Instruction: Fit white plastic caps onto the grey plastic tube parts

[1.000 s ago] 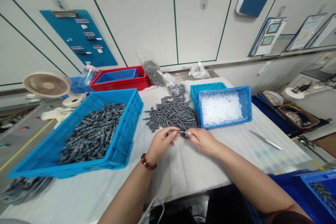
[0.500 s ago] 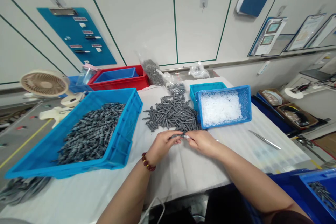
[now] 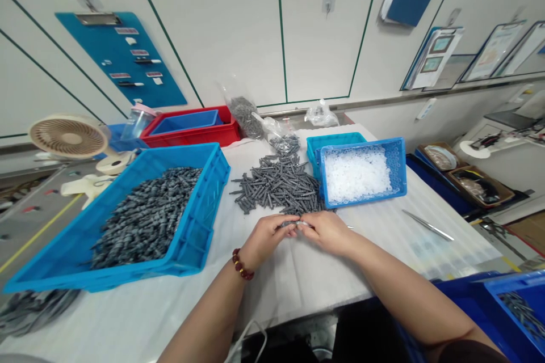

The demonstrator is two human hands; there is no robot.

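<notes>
My left hand point(image 3: 268, 236) and my right hand point(image 3: 326, 231) meet at the near edge of a loose pile of small grey plastic parts point(image 3: 279, 186) on the white table cover point(image 3: 298, 283). Both hands pinch one small grey part point(image 3: 293, 223) between their fingertips. A bead bracelet point(image 3: 241, 266) sits on my left wrist. A small blue basket point(image 3: 394, 165) filled with white rings stands just beyond my right hand. A large blue crate point(image 3: 200, 227) full of grey parts lies to the left of my left hand.
Metal tweezers point(image 3: 427, 226) lie on the cover at the right. A red bin point(image 3: 213, 135) holding a blue tray, bags of parts point(image 3: 244, 115) and a small fan point(image 3: 68, 137) stand at the back. More blue crates point(image 3: 511, 300) sit at the near right.
My hands have closed together on the grey part, the fingertips now touching, and have shifted slightly nearer to me. The view has drifted a little.
</notes>
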